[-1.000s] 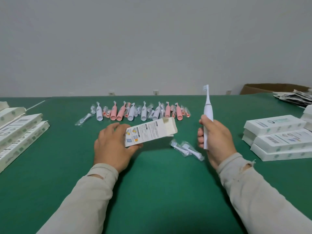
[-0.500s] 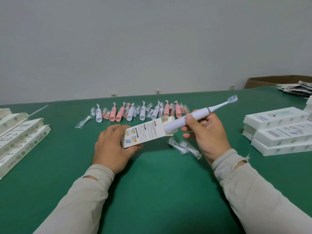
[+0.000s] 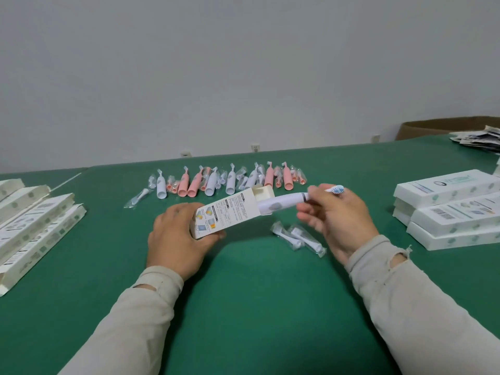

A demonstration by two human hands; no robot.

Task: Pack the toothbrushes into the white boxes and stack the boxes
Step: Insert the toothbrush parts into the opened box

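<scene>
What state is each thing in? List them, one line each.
White box: end flap open, gripped by the left hand, tilted.
White toothbrush: base partly inside the box, head end held by the right hand.
Loose toothbrushes: unpacked, lying in a row on the table.
Wrapped brush heads: lying on the table, in clear wrap.
Boxes on the right: closed, stacked.
Boxes on the left: lying side by side.

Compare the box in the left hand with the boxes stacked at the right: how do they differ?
The held box is open at its far end, with a white toothbrush partly inside; the stacked boxes look closed. The left hand holds its box tilted off the table; the stacked ones lie flat. All are white printed cartons.
</scene>
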